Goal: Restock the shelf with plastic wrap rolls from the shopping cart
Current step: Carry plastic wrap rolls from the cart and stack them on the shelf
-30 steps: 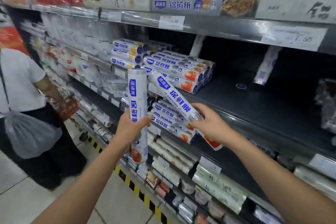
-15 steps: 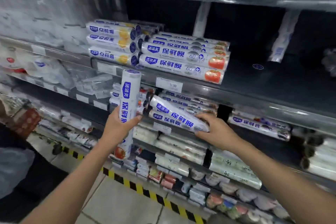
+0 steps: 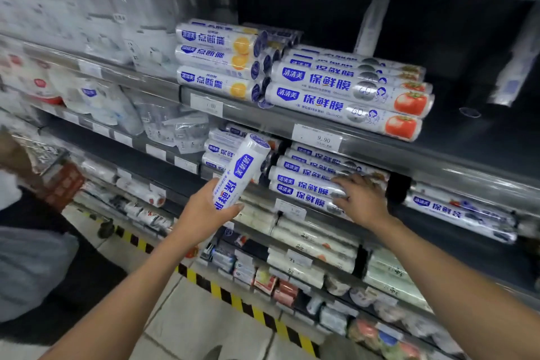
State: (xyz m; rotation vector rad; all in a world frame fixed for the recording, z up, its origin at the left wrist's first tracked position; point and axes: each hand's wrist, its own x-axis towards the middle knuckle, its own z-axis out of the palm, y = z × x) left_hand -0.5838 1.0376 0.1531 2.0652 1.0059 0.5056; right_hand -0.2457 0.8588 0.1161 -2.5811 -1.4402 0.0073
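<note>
Two hands: both at the grey metal shelf (image 3: 365, 232)
Left hand (image 3: 204, 213): fingers clenched around white blue-lettered plastic wrap roll (image 3: 241, 172), tilted
Right hand (image 3: 362, 199): fingers spread flat on stacked rolls (image 3: 304, 184)

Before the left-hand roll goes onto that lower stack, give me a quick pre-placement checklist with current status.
1. Left hand grip on the spare roll: ok, fingers wrapped around its lower part.
2. Roll lined up with the stack: not ok, it stands tilted while the stacked rolls lie flat.
3. Right hand clear of the stack: not ok, it rests on the front rolls.
4. Free space on the lower shelf: ok, dark gap right of the stack.
5. Stack stability: cannot tell.
</note>
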